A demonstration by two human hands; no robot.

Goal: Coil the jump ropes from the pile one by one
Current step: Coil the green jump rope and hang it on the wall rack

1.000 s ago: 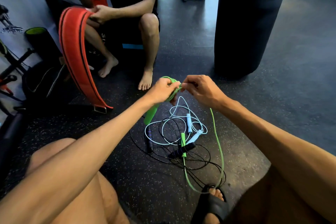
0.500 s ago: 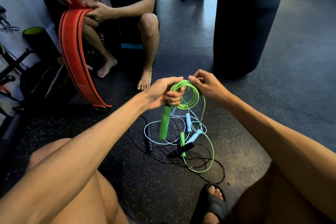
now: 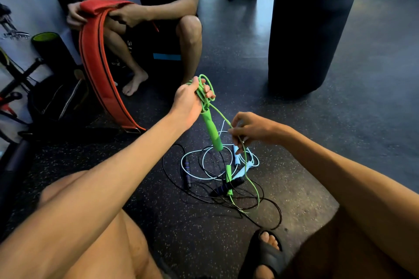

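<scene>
My left hand (image 3: pixel 189 102) is raised above the floor, gripping several loops of the green jump rope with its green handle (image 3: pixel 212 130) hanging down from my fist. My right hand (image 3: pixel 251 129) is lower and to the right, pinching the loose green cord (image 3: pixel 248 179), which runs down to the floor. The rope's second green handle (image 3: pixel 228 179) lies in the pile. On the speckled floor the pile holds a pale blue jump rope (image 3: pixel 237 161) and a black jump rope (image 3: pixel 188 176) with dark handles, tangled together.
A person sits opposite on a box, holding a red weight belt (image 3: pixel 95 61). A black punching bag (image 3: pixel 310 25) stands at the right. A foam roller (image 3: pixel 48 50) and gear lie at the left. My sandalled foot (image 3: pixel 265 253) is by the pile.
My left hand has risen with the green loops bunched in it. My right hand left the coil, dropped down and right, and slid along the loose green cord. The other person lifted the belt.
</scene>
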